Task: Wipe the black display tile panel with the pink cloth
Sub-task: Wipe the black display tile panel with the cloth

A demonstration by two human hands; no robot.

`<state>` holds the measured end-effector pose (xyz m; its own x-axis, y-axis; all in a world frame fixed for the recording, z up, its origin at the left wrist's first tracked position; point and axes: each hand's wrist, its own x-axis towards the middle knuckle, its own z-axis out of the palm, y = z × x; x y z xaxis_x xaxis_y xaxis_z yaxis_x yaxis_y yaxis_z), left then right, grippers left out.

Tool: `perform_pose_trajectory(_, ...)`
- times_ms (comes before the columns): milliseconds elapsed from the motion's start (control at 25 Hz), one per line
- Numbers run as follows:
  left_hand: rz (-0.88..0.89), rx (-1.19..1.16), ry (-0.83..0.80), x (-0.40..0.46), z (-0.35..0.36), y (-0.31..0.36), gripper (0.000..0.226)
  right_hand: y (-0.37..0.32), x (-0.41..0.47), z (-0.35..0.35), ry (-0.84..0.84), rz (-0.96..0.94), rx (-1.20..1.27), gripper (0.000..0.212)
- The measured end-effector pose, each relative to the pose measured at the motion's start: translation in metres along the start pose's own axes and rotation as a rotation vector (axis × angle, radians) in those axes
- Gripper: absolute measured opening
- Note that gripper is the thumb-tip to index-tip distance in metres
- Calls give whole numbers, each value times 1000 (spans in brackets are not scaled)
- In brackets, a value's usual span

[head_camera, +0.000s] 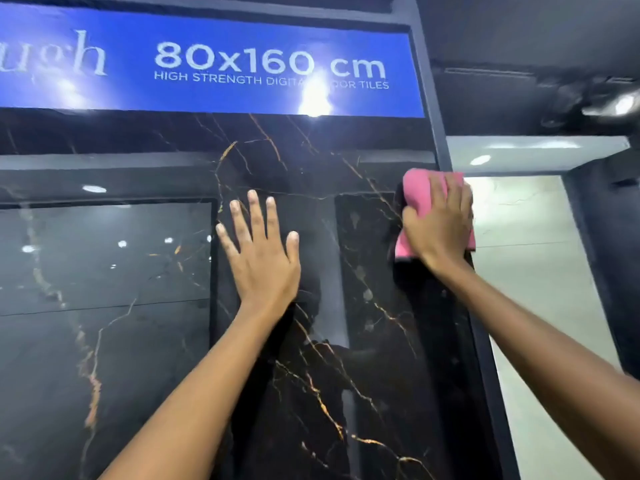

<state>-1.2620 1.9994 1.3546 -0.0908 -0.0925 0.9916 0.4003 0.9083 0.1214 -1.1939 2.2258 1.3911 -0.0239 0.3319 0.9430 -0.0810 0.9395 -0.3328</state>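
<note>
Grip: pink cloth is pinched and pressed by right hand at tile panel right edge.
Left hand: spread flat on panel.
Handling: cloth judged soft, light; best bunched.

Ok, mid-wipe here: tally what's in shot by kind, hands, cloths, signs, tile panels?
Hands: 2, the flat left hand and the right hand pressing the cloth.
Cloths: 1, the folded pink cloth.
Signs: 1, the blue banner with white lettering.
Tile panels: 1, the glossy black gold-veined tile panel.
Total: 5.
</note>
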Motion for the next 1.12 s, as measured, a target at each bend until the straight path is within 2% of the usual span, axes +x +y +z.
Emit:
perform_pose_trajectory(40,6,41,15,-2,3,-2,63,-5,32,-3,-11,-24,-4,74)
perform_pose_trajectory(160,22,67,39,-4,7,-6,64,-31,105,-7,-160,-290,15,79)
perform_pose_trajectory(240,32,61,41,-4,6,-7,63,-30,111,-8,-143,-254,77,79)
perform_pose_trajectory(360,21,51,44,-5,7,-5,63,-2,25,2,-9,-115,93,73)
perform_pose_trajectory(480,14,53,46,-4,8,-3,63,17,-59,19,51,-128,20,69)
perform_pose_trajectory(720,18,72,22,-7,4,-5,62,1,80,-6,-102,-264,17,78)
perform_pose_trajectory(800,22,55,2,-5,0,-5,60,12,46,-1,-89,-286,7,78)
perform_pose_trajectory(920,11,-75,-14,-15,-8,-2,57,52,-85,3,-49,-372,27,79)
perform_pose_trajectory(1040,-27,-171,-21,-71,-20,1,56,93,-212,-10,-188,-634,-2,85)
perform_pose_trajectory(1120,-51,-160,-51,-126,-25,-3,57,106,-209,-14,-242,-719,-5,81)
